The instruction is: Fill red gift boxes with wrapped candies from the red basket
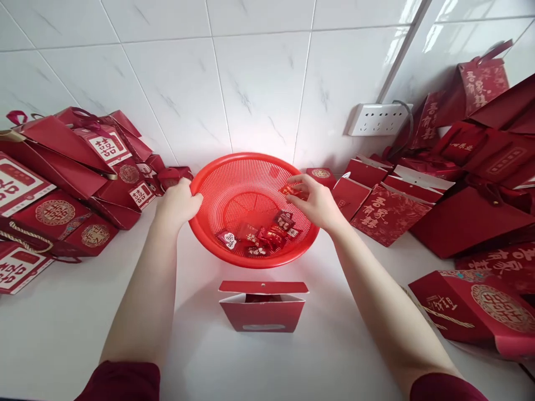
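Observation:
A red plastic basket (209,172) with a slotted wall stands against the tiled wall, slightly tilted towards me. My left hand (178,201) is closed round its left rim. Inside the basket's right side, my right hand (313,200) pinches a small red-and-gold wrapped candy (288,190) between thumb and fingers. Several wrapped candies (270,236) in red and dark wrappers lie together at the basket's near side. In front of the basket, a small red gift box (267,314) stands upright with its top flap partly open; its inside is mostly hidden.
Many red gift boxes (54,214) are piled at the left. More red boxes and bags (390,214) crowd the right, with a rope-handled box (480,312) nearest me. A white power socket (378,120) is on the wall. Everything stands on a white tabletop (200,356).

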`<action>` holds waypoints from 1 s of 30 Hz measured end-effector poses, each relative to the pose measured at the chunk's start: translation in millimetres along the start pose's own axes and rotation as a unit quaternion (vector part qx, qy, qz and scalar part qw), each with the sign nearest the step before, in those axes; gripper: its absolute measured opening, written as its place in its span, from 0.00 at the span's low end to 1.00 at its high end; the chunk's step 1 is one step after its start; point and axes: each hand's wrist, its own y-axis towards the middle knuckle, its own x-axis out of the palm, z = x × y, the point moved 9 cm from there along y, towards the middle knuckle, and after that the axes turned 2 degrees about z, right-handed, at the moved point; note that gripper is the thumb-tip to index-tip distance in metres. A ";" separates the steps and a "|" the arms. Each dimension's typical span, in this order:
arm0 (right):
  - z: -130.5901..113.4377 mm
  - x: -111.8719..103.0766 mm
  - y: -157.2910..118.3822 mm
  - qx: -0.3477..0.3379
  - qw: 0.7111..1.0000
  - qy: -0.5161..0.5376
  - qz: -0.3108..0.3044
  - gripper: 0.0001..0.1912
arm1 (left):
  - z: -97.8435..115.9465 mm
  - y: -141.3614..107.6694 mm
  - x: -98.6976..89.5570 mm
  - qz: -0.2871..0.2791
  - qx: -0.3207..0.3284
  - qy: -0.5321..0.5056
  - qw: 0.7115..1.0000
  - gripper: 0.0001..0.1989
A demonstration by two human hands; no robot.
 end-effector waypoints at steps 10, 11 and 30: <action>-83.4 13.2 -35.8 0.041 0.941 0.292 -0.164 0.14 | 7.4 -7.8 -1.2 0.023 0.040 -0.049 0.998 0.24; -89.9 9.9 -38.2 0.019 0.949 0.277 -0.151 0.13 | 20.9 -19.6 -16.3 0.051 0.075 -0.103 0.990 0.21; -144.2 -2.6 -64.0 -0.282 0.959 0.000 -0.021 0.20 | 125.6 -126.0 -24.8 -0.315 0.234 -0.561 0.729 0.19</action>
